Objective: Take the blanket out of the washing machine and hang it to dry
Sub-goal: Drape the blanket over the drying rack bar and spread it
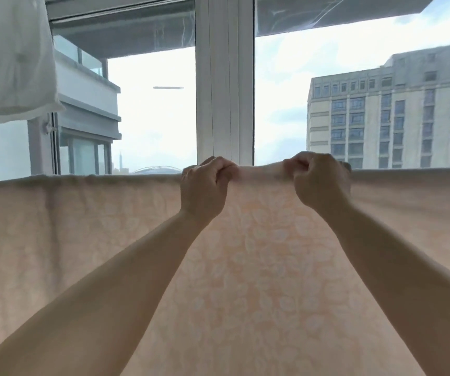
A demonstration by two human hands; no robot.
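Before window, peach leaf-patterned blanket (259,267) hanging, spread

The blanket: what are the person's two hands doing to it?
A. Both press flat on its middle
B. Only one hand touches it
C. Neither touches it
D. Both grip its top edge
D: the left hand and right hand each curl round the top edge of the peach blanket.

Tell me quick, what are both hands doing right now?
Left hand: closed, gripping the top edge of the blanket.
Right hand: closed, gripping the same edge.
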